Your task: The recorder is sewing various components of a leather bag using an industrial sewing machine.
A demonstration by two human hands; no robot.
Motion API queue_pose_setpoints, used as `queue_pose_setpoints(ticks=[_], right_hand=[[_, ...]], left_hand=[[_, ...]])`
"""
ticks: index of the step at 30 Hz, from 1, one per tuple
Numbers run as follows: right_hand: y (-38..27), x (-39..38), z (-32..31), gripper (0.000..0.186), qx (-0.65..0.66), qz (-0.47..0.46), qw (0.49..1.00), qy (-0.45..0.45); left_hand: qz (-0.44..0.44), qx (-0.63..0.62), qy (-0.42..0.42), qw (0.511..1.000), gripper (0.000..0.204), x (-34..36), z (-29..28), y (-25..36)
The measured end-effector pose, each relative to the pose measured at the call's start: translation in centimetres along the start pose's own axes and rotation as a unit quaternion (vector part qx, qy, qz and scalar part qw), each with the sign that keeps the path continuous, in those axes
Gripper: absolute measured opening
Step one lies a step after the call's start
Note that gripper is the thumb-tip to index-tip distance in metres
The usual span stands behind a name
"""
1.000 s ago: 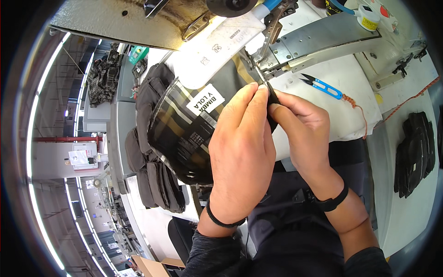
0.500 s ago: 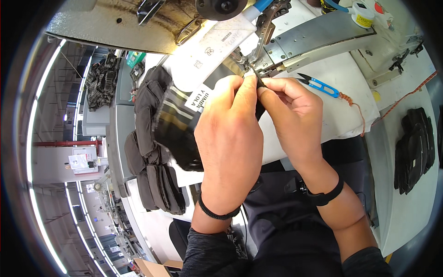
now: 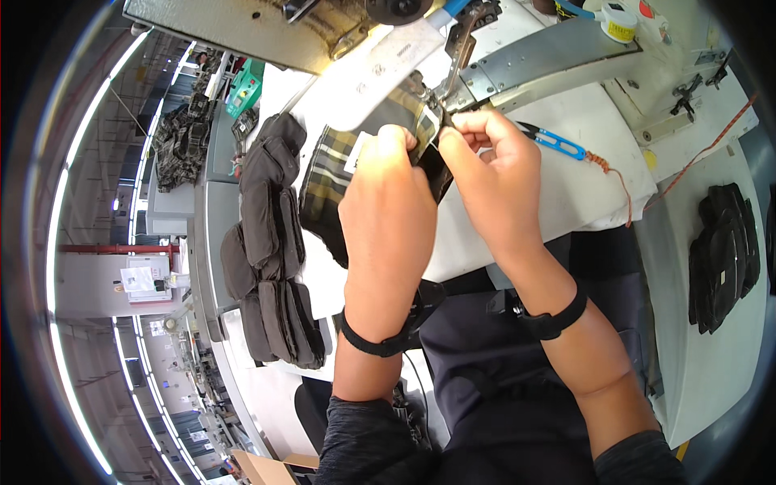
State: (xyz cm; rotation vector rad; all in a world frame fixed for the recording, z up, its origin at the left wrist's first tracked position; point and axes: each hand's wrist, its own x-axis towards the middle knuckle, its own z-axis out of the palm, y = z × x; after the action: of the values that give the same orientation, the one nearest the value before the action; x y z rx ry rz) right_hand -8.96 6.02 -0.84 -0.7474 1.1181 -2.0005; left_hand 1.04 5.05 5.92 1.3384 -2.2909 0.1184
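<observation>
A plaid fabric piece (image 3: 325, 178) in olive, black and white, with dark cloth along it, lies at the sewing machine's presser foot (image 3: 434, 101). My left hand (image 3: 388, 214) is closed on this fabric, its curled fingers pressing near a white label (image 3: 356, 153) that it partly covers. Close to the needle area, the thumb and forefinger of my right hand (image 3: 499, 182) pinch the fabric's dark edge. Beside that hand, blue thread snips (image 3: 563, 144) with an orange cord lie on the white table. The fabric under my fingers is partly hidden.
The machine's head (image 3: 218, 31) overhangs at the upper left, and its metal arm (image 3: 558, 61) reaches to the right. Dark padded sewn pieces (image 3: 271, 234) are piled on the left. Black pieces (image 3: 722, 259) lie stacked at the far right. A white tub (image 3: 618, 23) stands at the back.
My left hand has drawn back from the needle area, apart from my right hand. More plaid now shows by the presser foot, and the label is more covered. The whole view has shifted slightly.
</observation>
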Motion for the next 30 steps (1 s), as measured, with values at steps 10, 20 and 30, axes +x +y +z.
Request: queue_pose_setpoints(ticks=[10,20,30], right_hand=[[1.2,-1.9,-0.5,0.025,-0.066,-0.058,0.996,-0.012],[0.4,-1.2,-2.0,0.033,0.02,0.025,0.996,-0.086],[1.3,-1.2,-2.4,0.036,0.044,0.015,0.996,-0.077]], left_hand=[[0.211,0.07,0.16,0.962,0.023,2.8,1.0,-4.8],[0.223,0.079,0.032,0.971,0.031,2.2,-2.4,-5.2],[0.32,0.056,-0.058,0.944,0.041,3.9,-1.7,-6.6]])
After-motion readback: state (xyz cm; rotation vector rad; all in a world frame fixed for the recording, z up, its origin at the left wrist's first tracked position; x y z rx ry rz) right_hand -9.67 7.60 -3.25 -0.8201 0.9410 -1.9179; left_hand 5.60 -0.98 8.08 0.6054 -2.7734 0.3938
